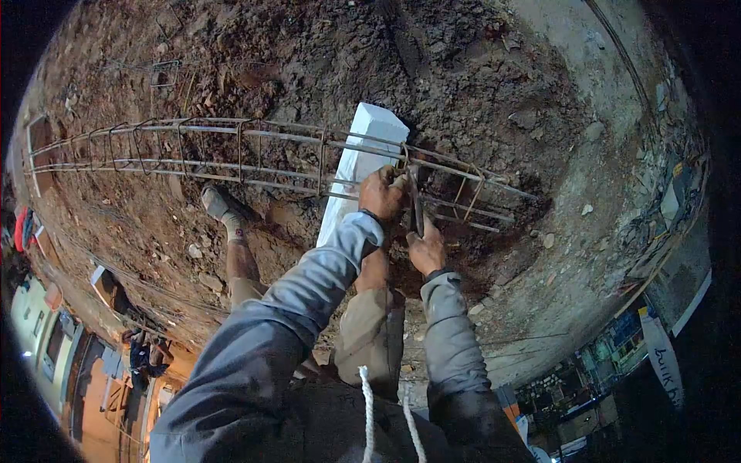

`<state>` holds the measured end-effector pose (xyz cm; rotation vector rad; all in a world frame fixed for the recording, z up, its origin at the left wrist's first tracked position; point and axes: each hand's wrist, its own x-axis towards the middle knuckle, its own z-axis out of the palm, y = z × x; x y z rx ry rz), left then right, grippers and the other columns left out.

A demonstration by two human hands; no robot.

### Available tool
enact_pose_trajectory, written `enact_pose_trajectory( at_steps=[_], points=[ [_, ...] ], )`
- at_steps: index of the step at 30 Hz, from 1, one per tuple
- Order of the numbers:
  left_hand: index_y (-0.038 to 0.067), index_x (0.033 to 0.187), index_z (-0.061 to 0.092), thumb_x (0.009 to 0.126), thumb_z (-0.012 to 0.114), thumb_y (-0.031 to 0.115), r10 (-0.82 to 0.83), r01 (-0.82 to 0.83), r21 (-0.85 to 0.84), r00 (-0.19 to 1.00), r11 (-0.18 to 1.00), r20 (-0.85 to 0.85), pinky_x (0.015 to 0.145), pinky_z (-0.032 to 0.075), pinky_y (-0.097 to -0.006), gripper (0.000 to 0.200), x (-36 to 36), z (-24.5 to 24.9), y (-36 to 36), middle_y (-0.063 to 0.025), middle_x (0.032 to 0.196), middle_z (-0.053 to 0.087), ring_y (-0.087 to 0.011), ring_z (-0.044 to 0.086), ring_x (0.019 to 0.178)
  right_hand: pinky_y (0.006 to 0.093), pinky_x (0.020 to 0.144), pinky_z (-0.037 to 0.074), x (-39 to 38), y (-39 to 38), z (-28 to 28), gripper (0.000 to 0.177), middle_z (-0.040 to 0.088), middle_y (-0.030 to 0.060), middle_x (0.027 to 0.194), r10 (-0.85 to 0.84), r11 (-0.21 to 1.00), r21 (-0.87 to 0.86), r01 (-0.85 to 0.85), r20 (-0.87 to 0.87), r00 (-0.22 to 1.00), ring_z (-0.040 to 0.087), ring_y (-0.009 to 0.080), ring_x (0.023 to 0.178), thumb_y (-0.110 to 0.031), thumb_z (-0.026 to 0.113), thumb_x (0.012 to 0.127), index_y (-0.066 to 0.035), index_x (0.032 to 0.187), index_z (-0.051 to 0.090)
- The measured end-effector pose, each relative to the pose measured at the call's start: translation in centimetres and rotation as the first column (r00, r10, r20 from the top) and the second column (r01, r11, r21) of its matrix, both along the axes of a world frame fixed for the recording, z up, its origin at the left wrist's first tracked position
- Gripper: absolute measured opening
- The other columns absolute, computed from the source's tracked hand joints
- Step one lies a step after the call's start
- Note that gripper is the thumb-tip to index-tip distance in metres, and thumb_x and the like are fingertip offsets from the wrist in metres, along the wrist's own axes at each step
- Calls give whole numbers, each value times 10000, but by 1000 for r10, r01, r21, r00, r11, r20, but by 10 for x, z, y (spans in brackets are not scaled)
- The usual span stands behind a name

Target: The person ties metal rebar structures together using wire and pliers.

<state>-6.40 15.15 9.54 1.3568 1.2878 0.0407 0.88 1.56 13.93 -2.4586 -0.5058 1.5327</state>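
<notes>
A long cage of steel reinforcing bars (282,131), with square stirrups along it, lies across the dirt. Beneath its right part is a white block (380,123). My left hand (384,194) is closed at the cage beside the block; its curled fingers hide what they hold. My right hand (427,248) grips the handles of dark metal pincers (417,202). The jaws point up to the bars, close to my left fingertips. The exact spot the jaws touch is too small to make out.
Rough brown soil (478,69) surrounds the cage, with loose stones (587,208) to the right. My shoe (218,202) stands just below the bars. Another person (145,359) is far off at lower left. Clutter lines the lower right edge.
</notes>
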Motion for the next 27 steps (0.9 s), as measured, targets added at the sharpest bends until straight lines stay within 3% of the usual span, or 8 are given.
enact_pose_trajectory(
  at_steps=[3, 6, 8, 18, 21, 22, 23, 27],
  points=[
    [12, 881, 615, 793, 600, 286, 64, -64, 2, 997, 998, 40, 593, 454, -385, 288, 2, 6, -3, -188, 736, 623, -304, 611, 673, 469, 838, 407, 4, 16, 13, 496, 517, 292, 1079, 76, 995, -72, -74, 23, 997, 494, 445, 1002, -131, 527, 797, -18, 1261, 393],
    [19, 871, 605, 796, 601, 292, -44, 49, 43, 994, 998, -101, 594, 453, -395, 283, 3, 5, -2, -187, 730, 621, -312, 608, 674, 464, 843, 406, 5, 24, 17, 512, 525, 301, 1054, 96, 990, -111, -87, 80, 992, 493, 449, 995, -112, 511, 790, -19, 1276, 379],
    [26, 877, 596, 795, 600, 297, 57, -58, -46, 998, 997, -25, 607, 452, -413, 283, 1, 3, -4, -185, 724, 615, -334, 601, 686, 462, 844, 407, 9, 30, 23, 526, 517, 300, 1064, 86, 988, -126, -85, 4, 996, 495, 444, 987, -113, 505, 793, -15, 1289, 361],
    [40, 859, 606, 798, 594, 297, 50, -49, -50, 998, 998, 24, 614, 441, -406, 265, -4, 2, 0, -172, 704, 607, -331, 589, 671, 474, 855, 392, 11, 37, 28, 553, 519, 279, 1069, 83, 991, -109, -81, 13, 996, 489, 442, 990, -224, 523, 810, -33, 1301, 355],
    [42, 857, 605, 800, 591, 291, 18, -18, -32, 1000, 999, -8, 598, 430, -412, 256, -4, -1, -1, -166, 708, 610, -329, 583, 654, 444, 769, 444, 16, 43, 34, 498, 580, 204, 965, 158, 984, -105, -145, 122, 980, 564, 367, 864, -264, 541, 821, -11, 1231, 414],
    [43, 856, 605, 802, 589, 289, 19, -18, -44, 1000, 999, 2, 595, 426, -410, 252, -4, 0, 0, -163, 706, 609, -325, 580, 647, 409, 702, 460, 21, 47, 39, 444, 588, 152, 889, -112, 969, -233, 88, -95, 989, 573, 299, 774, -280, 552, 824, -19, 1169, 451],
    [44, 855, 605, 804, 588, 286, 19, -18, -55, 1000, 998, 12, 591, 423, -408, 248, -5, 0, 1, -160, 704, 609, -321, 577, 641, 374, 635, 475, 24, 51, 42, 396, 597, 101, 814, -395, 876, -397, 274, -264, 880, 583, 231, 685, -295, 562, 826, -27, 1108, 489],
    [47, 860, 607, 805, 589, 282, 5, -4, -74, 1000, 997, 14, 589, 426, -401, 242, -8, -6, 0, -161, 708, 613, -311, 582, 643, 307, 504, 433, 9, 34, 56, 263, 544, 24, 667, -584, 807, -360, 469, -363, 726, 519, 128, 559, -314, 572, 831, -67, 919, 551]
  ],
)
